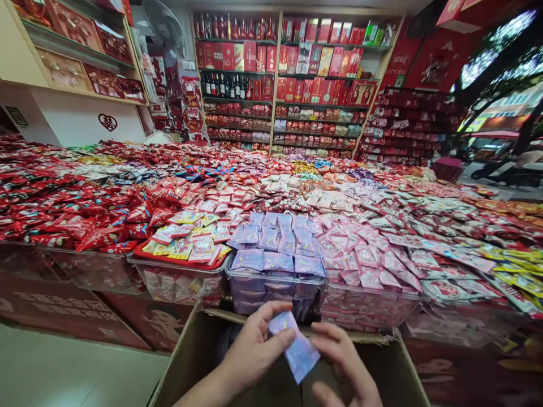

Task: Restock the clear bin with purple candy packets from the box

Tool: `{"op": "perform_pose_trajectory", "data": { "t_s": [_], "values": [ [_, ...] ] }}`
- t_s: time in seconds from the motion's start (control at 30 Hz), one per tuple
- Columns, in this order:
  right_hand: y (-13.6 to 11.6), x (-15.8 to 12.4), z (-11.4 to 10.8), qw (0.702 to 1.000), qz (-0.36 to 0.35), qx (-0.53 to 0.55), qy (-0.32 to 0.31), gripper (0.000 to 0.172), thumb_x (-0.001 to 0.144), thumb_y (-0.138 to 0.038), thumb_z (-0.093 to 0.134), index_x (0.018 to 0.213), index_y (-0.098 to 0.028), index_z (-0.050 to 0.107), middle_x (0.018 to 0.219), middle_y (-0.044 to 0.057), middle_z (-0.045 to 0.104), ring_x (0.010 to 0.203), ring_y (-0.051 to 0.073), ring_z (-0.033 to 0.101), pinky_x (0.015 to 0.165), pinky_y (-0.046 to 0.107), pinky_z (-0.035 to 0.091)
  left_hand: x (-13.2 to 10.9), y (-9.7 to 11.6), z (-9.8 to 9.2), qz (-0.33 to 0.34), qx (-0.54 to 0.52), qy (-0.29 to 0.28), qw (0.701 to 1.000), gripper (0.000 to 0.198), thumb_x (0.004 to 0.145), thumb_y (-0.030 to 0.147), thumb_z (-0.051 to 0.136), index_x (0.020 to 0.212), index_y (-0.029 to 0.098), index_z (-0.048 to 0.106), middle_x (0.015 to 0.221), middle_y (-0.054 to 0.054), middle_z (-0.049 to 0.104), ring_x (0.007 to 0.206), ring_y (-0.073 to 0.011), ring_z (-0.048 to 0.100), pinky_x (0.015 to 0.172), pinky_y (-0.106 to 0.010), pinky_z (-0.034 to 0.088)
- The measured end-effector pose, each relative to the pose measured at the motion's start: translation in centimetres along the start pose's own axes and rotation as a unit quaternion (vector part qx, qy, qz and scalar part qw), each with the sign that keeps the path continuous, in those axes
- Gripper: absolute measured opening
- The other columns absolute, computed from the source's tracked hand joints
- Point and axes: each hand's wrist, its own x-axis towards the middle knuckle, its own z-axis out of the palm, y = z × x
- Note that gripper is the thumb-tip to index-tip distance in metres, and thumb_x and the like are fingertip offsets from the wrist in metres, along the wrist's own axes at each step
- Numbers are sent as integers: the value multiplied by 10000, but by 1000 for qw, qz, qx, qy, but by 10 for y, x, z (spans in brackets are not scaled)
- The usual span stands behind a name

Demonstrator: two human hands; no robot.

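A small purple candy packet (pixel 300 351) is pinched between the thumb and fingers of my left hand (pixel 258 345), above an open cardboard box (pixel 186 353). Just to its right is my right hand (pixel 345 364), its fingers spread and curved, with nothing seen in them. Whether a fingertip touches the packet's edge I cannot tell. Straight ahead stands a clear plastic bin (pixel 275 282), heaped with purple packets (pixel 278 240) laid in rows. Inside the box, dark purple shapes show at the left; my hands and arms hide much of its interior.
Pink packets (pixel 369 254) fill the bin on the right. Yellow and white packets (pixel 190 237) lie in a red-rimmed bin on the left, beside red packets (pixel 106 226). Shelves of bottles and red boxes (pixel 318 62) line the back. A fan (pixel 163 25) stands at back left.
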Motion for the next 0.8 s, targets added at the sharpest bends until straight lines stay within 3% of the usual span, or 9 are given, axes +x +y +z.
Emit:
{"op": "perform_pose_trajectory", "data": {
  "t_s": [0.13, 0.23, 0.5, 0.7, 0.8],
  "values": [
    [-5, 9, -1, 989, 130, 66, -32, 242, 695, -375, 595, 822, -170, 568, 682, 33, 579, 586, 127, 538, 542, 236, 452, -1, 1, 5, -19, -24, -33, 999, 546, 696, 243, 643, 1167, 171, 375, 684, 30, 530, 598, -86, 489, 591, -204, 393],
    [-6, 13, -1, 980, 172, 72, -64, 236, 679, -369, 613, 683, -143, 547, 590, 8, 556, 522, 106, 490, 502, 223, 408, -1, -3, 7, -41, -20, -40, 998, 520, 702, 252, 630, 1151, 139, 391, 672, 19, 542, 574, -90, 490, 546, -204, 400],
    [-1, 13, -2, 976, 185, 100, -55, 249, 683, -377, 603, 633, -150, 511, 540, -27, 490, 494, 88, 429, 473, 210, 366, -1, -5, 7, -35, 5, -66, 997, 415, 750, 294, 559, 1114, 139, 435, 729, -8, 568, 594, -107, 516, 541, -230, 446],
    [4, 8, 2, 987, 148, 68, 1, 266, 669, -375, 613, 573, -146, 518, 508, -30, 471, 478, 80, 404, 467, 196, 333, -1, -9, 7, -60, 36, -31, 997, 378, 701, 329, 603, 997, 118, 498, 607, 14, 558, 485, -94, 484, 478, -218, 424],
    [5, 6, 4, 985, 155, 82, 0, 261, 649, -383, 628, 583, -150, 531, 513, -29, 467, 477, 83, 406, 460, 196, 337, -1, -10, 6, -54, 55, -10, 997, 380, 690, 331, 615, 987, 115, 518, 546, 36, 525, 445, -83, 459, 472, -209, 399]
  ]
}}
